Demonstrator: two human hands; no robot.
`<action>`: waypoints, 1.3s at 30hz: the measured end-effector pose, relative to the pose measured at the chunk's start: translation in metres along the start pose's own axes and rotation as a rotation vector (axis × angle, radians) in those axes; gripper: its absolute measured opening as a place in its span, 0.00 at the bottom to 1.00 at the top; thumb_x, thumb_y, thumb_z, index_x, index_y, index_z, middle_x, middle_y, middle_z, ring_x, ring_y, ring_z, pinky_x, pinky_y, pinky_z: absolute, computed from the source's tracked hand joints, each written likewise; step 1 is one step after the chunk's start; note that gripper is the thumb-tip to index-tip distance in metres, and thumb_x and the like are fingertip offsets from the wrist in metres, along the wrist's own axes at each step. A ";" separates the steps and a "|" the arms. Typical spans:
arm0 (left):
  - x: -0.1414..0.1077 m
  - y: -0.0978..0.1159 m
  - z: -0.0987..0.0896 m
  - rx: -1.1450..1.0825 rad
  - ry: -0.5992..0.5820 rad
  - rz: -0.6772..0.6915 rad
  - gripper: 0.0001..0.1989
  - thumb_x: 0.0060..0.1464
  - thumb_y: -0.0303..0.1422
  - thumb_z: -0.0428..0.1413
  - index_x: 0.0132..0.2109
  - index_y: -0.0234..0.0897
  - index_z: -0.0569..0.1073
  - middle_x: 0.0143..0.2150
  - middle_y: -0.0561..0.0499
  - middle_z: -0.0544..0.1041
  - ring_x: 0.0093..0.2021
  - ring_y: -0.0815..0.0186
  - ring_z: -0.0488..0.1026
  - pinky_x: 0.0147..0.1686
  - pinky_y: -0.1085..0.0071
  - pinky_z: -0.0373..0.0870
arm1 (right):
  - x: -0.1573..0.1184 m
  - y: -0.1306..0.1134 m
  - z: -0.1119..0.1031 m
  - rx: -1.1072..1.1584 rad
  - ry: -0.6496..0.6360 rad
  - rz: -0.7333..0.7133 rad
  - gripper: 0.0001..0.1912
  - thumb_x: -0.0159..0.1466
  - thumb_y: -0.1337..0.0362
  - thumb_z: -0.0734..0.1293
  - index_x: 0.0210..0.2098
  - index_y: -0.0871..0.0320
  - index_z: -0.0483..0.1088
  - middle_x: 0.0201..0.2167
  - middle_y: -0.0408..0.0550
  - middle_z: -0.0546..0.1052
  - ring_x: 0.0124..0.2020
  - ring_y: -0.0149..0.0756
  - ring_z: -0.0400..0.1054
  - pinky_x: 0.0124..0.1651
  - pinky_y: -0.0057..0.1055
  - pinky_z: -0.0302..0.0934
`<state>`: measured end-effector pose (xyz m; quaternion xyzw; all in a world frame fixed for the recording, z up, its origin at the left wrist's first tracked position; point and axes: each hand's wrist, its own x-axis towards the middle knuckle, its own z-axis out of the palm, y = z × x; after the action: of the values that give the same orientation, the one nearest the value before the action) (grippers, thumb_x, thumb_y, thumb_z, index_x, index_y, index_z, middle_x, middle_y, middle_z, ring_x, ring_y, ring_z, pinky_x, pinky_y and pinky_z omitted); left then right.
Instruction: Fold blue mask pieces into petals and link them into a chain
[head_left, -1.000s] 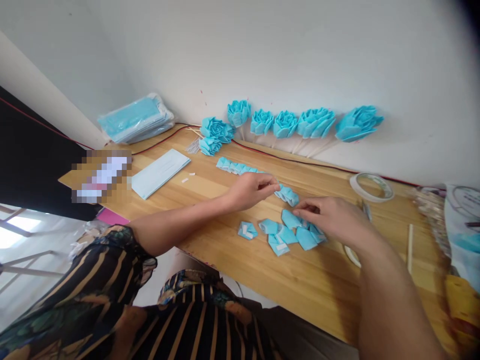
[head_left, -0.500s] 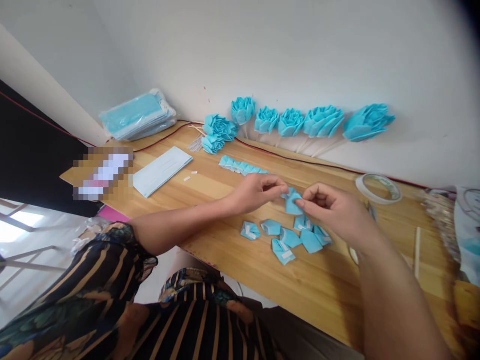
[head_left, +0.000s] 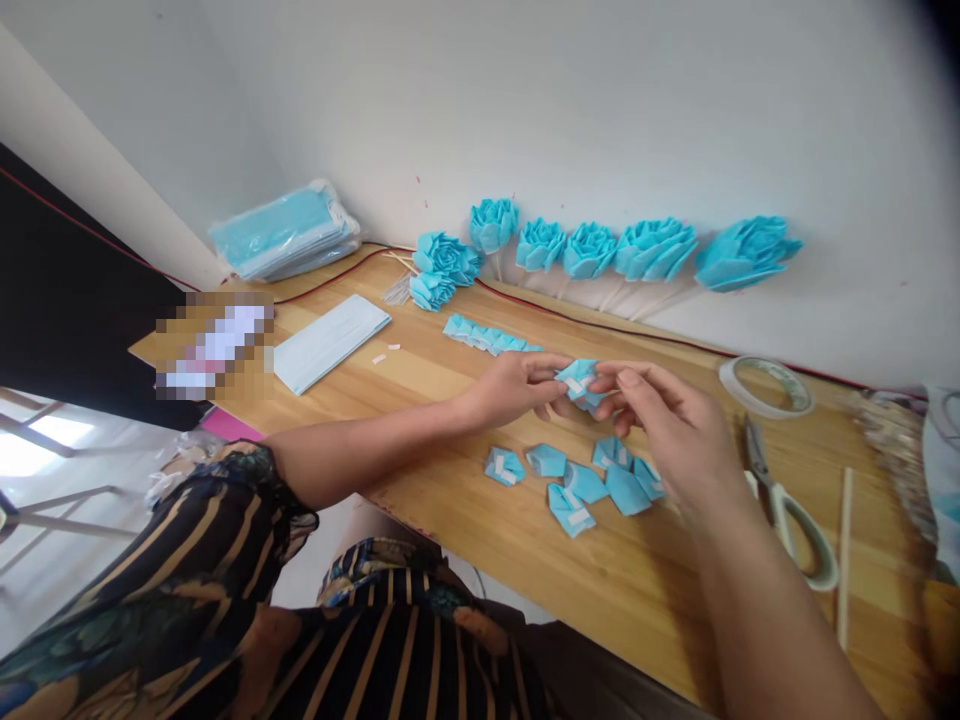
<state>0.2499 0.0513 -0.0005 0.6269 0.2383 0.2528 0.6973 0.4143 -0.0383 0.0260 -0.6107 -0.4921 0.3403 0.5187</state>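
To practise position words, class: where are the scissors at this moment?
In the head view, the scissors lie at the right on the wooden table, between the person's right forearm and a thin pale stick, nearer than the tape roll.

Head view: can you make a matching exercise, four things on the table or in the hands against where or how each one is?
Things
1. Scissors
2. Folded blue piece
3. Blue pack
4. Tape roll

Places or states
A. Held by left hand and right hand
B. Lying flat, ring-shaped, near the wall
C. Between right forearm and thin stick
D. Wrapped in clear plastic

Pairs: 1-C, 2-A, 3-D, 4-B
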 end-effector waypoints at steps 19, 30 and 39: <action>0.001 0.005 0.000 0.086 0.006 -0.035 0.10 0.55 0.35 0.59 0.37 0.30 0.71 0.25 0.55 0.73 0.21 0.77 0.67 0.21 0.80 0.64 | 0.000 0.004 0.002 -0.186 -0.048 0.062 0.14 0.59 0.53 0.69 0.25 0.55 0.68 0.18 0.39 0.65 0.20 0.28 0.55 0.20 0.26 0.50; 0.001 0.011 -0.004 0.157 0.100 0.017 0.12 0.59 0.34 0.55 0.29 0.33 0.66 0.20 0.58 0.67 0.19 0.78 0.62 0.20 0.80 0.59 | 0.000 0.003 -0.001 -0.050 -0.120 0.106 0.16 0.60 0.50 0.69 0.28 0.56 0.76 0.28 0.48 0.77 0.25 0.31 0.65 0.24 0.27 0.58; 0.001 0.010 -0.009 0.256 0.114 0.105 0.13 0.59 0.38 0.54 0.31 0.34 0.66 0.22 0.57 0.66 0.22 0.77 0.62 0.23 0.79 0.58 | 0.003 0.009 -0.004 -0.142 -0.075 0.067 0.14 0.58 0.51 0.70 0.27 0.55 0.73 0.21 0.43 0.71 0.21 0.29 0.60 0.22 0.27 0.55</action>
<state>0.2444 0.0596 0.0083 0.7068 0.2749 0.2916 0.5830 0.4207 -0.0366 0.0188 -0.6490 -0.5131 0.3445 0.4437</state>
